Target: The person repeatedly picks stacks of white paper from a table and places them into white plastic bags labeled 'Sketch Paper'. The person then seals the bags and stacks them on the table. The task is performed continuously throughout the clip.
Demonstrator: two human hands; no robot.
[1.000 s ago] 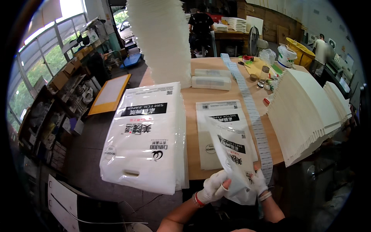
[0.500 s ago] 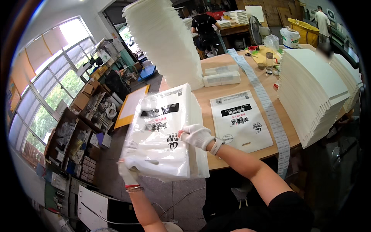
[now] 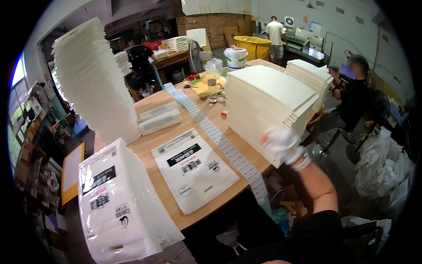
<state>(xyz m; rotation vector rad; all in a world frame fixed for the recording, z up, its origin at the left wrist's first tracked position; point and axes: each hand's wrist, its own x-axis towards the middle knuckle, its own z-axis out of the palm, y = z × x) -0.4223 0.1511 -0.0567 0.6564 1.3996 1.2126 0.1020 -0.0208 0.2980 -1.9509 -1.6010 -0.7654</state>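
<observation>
My right hand (image 3: 283, 144), in a white glove with bare fingertips, is at the near corner of a tall stack of white paper sheets (image 3: 268, 92). Motion smears its fingers, so I cannot tell whether it touches the sheets. Out of sight is my left hand. At the left table edge lies a pile of printed clear plastic bags holding white sheets (image 3: 103, 193), tilted toward me. Flat on the table beside it is a stack of printed white bags (image 3: 193, 171) with handle slots.
A strip of printed labels (image 3: 220, 143) crosses the wooden table (image 3: 176, 203). Behind the bags stand two clear-wrapped rolls (image 3: 160, 121) and a leaning tower of sheets (image 3: 92, 83). Scissors (image 3: 190, 86) and a jar (image 3: 212, 90) lie farther back. A seated person (image 3: 354, 94) is at right.
My right hand has left the filled bag pile and moved right to the paper stack. My left hand has gone from view. The view has turned right, and the pile's handle slot now shows.
</observation>
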